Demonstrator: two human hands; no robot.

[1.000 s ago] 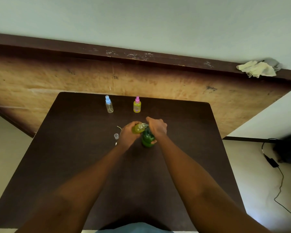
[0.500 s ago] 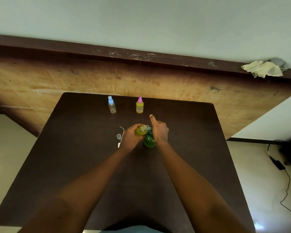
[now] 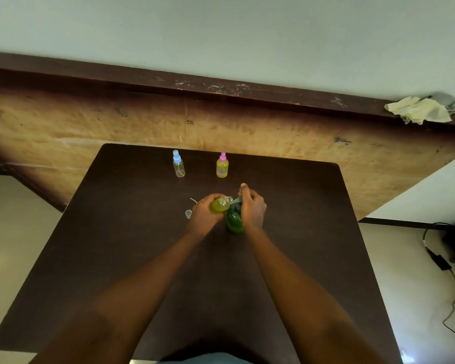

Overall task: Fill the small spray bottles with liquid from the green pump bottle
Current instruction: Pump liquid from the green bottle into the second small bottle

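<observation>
On the dark table [image 3: 132, 258], my left hand [image 3: 202, 214] grips a small uncapped spray bottle [image 3: 220, 204] holding yellow-green liquid, tilted with its open neck against the pump spout. My right hand [image 3: 252, 208] is curled over the pump head of the green pump bottle [image 3: 234, 223], forefinger raised. At the far side stand a clear small bottle with a blue sprayer [image 3: 178, 164] and a yellow-filled one with a pink sprayer [image 3: 222, 165]. A small clear cap [image 3: 188, 214] and a thin dip tube [image 3: 193, 200] lie left of my left hand.
A wooden panel [image 3: 273, 135] with a dark ledge rises behind the table. A crumpled pale cloth [image 3: 419, 110] lies on the ledge at the right. A black cable and adapter [image 3: 439, 262] trail on the floor to the right.
Both hands stay at the pump bottle. My right forefinger lifted from the pump head between one second ago and now. The view shifted slightly.
</observation>
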